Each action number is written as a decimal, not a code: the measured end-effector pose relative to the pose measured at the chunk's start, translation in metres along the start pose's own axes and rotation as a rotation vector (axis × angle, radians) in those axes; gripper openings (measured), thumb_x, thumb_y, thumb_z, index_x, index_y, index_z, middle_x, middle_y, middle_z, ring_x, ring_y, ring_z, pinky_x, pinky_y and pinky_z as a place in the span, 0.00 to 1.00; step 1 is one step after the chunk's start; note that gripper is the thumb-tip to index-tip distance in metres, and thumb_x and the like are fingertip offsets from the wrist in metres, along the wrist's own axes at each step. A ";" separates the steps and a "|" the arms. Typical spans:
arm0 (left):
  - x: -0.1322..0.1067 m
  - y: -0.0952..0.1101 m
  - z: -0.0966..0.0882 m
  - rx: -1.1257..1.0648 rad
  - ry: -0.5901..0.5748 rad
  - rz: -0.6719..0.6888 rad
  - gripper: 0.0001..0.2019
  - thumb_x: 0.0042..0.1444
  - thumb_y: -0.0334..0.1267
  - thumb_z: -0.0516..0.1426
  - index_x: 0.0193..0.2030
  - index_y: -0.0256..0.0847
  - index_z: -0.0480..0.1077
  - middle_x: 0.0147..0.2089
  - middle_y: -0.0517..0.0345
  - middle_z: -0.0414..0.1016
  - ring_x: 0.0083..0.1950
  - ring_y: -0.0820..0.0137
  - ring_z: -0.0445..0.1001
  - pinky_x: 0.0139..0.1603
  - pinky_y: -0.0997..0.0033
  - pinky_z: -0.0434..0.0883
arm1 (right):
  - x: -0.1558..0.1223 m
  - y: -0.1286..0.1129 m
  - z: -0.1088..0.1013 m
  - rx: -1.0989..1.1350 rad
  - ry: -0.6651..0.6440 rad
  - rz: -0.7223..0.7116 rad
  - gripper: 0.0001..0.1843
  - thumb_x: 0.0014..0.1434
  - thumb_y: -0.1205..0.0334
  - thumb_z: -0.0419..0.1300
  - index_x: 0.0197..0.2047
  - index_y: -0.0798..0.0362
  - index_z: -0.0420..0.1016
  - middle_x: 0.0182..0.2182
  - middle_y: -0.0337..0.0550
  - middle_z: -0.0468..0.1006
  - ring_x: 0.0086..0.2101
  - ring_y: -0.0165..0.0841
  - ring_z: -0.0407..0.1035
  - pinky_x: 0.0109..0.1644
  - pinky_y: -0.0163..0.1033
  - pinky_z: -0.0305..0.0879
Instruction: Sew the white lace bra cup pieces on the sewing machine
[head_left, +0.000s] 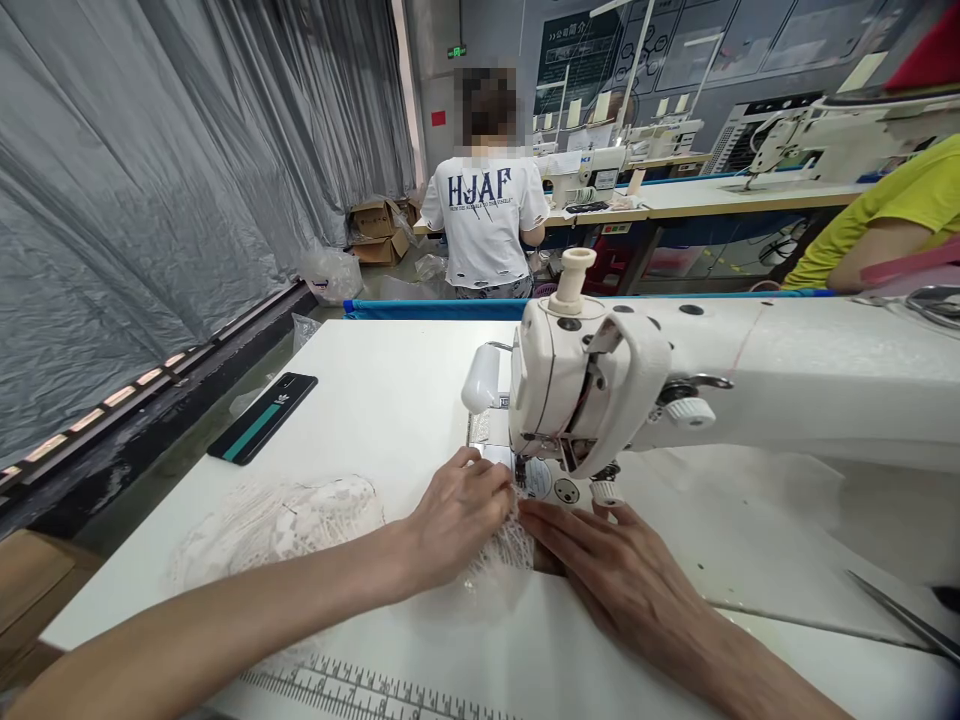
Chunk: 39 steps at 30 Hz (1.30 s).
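Observation:
A white sewing machine (570,390) stands on the table, its needle and presser foot (520,470) just ahead of my hands. White lace fabric (506,550) lies in front of the foot. My left hand (469,515) has its fingers curled closed on the lace, left of the needle. On the other side, my right hand (611,555) lies flat with fingers stretched out, the fingertips touching the lace edge. A loose heap of the same lace (300,520) lies left, partly behind my left forearm. The stitching point itself is mostly hidden by my fingers.
A dark phone-like slab with a green stripe (262,418) lies at the table's left edge. A printed ruler scale (360,692) runs along the front. Scissors (904,612) lie at right. One person (487,220) sits ahead; another in a yellow shirt (892,215) is at right.

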<state>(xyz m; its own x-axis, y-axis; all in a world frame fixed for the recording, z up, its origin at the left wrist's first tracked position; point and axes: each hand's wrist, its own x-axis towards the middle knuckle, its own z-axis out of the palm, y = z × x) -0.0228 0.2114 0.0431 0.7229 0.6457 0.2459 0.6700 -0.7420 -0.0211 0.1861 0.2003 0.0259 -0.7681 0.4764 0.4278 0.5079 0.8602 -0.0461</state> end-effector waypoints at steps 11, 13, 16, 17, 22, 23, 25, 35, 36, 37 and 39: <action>0.009 -0.011 0.010 -0.109 0.021 -0.068 0.08 0.58 0.23 0.45 0.37 0.34 0.63 0.44 0.47 0.64 0.43 0.66 0.67 0.43 0.67 0.71 | 0.001 0.003 0.005 -0.036 0.039 0.034 0.26 0.55 0.83 0.41 0.51 0.59 0.69 0.51 0.50 0.73 0.37 0.33 0.74 0.35 0.41 0.57; 0.010 -0.012 0.010 -0.153 0.012 -0.070 0.09 0.58 0.22 0.44 0.38 0.35 0.61 0.44 0.47 0.64 0.43 0.66 0.66 0.41 0.68 0.71 | 0.000 0.003 0.005 -0.046 0.037 0.042 0.28 0.53 0.83 0.42 0.51 0.58 0.70 0.51 0.51 0.73 0.37 0.33 0.74 0.35 0.41 0.58; 0.010 -0.015 0.008 -0.188 0.007 -0.046 0.10 0.57 0.21 0.44 0.38 0.36 0.61 0.41 0.49 0.63 0.41 0.67 0.66 0.38 0.70 0.70 | 0.000 0.002 0.005 -0.054 0.042 0.048 0.28 0.52 0.84 0.42 0.51 0.59 0.71 0.51 0.51 0.73 0.37 0.34 0.74 0.34 0.41 0.58; 0.010 -0.015 0.008 -0.193 0.006 -0.037 0.10 0.57 0.21 0.44 0.39 0.35 0.61 0.41 0.49 0.62 0.41 0.67 0.65 0.37 0.70 0.70 | 0.000 0.002 0.005 -0.052 0.043 0.049 0.28 0.52 0.84 0.42 0.51 0.59 0.71 0.51 0.51 0.73 0.37 0.34 0.74 0.35 0.41 0.58; 0.010 -0.018 0.007 -0.234 0.006 -0.018 0.12 0.57 0.20 0.42 0.40 0.36 0.61 0.43 0.48 0.62 0.40 0.68 0.66 0.32 0.72 0.71 | 0.000 0.003 0.006 -0.056 0.053 0.042 0.28 0.54 0.82 0.42 0.52 0.58 0.70 0.50 0.53 0.74 0.37 0.35 0.74 0.34 0.42 0.58; 0.010 -0.018 0.007 -0.240 0.004 -0.018 0.12 0.56 0.20 0.42 0.41 0.36 0.61 0.44 0.48 0.62 0.40 0.68 0.67 0.32 0.72 0.70 | 0.000 0.003 0.006 -0.061 0.053 0.039 0.27 0.55 0.82 0.42 0.52 0.58 0.70 0.50 0.53 0.74 0.37 0.35 0.74 0.34 0.42 0.58; 0.010 -0.018 0.007 -0.238 0.002 -0.019 0.13 0.57 0.20 0.42 0.44 0.36 0.61 0.45 0.46 0.62 0.42 0.68 0.68 0.33 0.72 0.71 | 0.000 0.003 0.006 -0.070 0.063 0.032 0.26 0.57 0.81 0.41 0.52 0.58 0.70 0.50 0.53 0.74 0.37 0.35 0.73 0.34 0.42 0.58; -0.005 0.009 0.002 0.001 0.076 0.035 0.13 0.57 0.21 0.47 0.44 0.36 0.66 0.43 0.53 0.73 0.46 0.68 0.72 0.54 0.55 0.59 | 0.001 -0.002 0.002 -0.087 0.096 0.022 0.22 0.62 0.78 0.41 0.50 0.56 0.71 0.50 0.52 0.74 0.32 0.33 0.72 0.36 0.42 0.58; -0.005 0.011 0.002 0.007 0.077 0.032 0.11 0.58 0.22 0.48 0.42 0.36 0.67 0.41 0.54 0.74 0.44 0.68 0.72 0.53 0.56 0.59 | 0.002 -0.002 0.001 -0.087 0.098 0.021 0.21 0.63 0.76 0.42 0.50 0.56 0.71 0.50 0.52 0.74 0.32 0.33 0.72 0.36 0.42 0.58; -0.005 0.013 0.002 0.013 0.079 0.025 0.09 0.58 0.23 0.49 0.40 0.36 0.67 0.40 0.54 0.74 0.43 0.68 0.72 0.52 0.57 0.59 | 0.002 -0.002 0.001 -0.087 0.093 0.022 0.20 0.64 0.75 0.42 0.49 0.57 0.71 0.50 0.52 0.74 0.32 0.33 0.72 0.36 0.42 0.58; -0.005 0.016 0.003 0.022 0.088 0.011 0.08 0.59 0.25 0.49 0.37 0.36 0.68 0.39 0.55 0.74 0.42 0.69 0.72 0.51 0.57 0.59 | 0.002 -0.002 0.000 -0.088 0.077 0.025 0.19 0.65 0.74 0.42 0.47 0.57 0.72 0.49 0.52 0.74 0.31 0.33 0.72 0.36 0.42 0.58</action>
<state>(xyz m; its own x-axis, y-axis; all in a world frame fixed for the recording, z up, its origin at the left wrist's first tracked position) -0.0153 0.1973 0.0386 0.7132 0.6188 0.3293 0.6665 -0.7441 -0.0453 0.1832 0.1992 0.0266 -0.7240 0.4792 0.4961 0.5614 0.8273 0.0201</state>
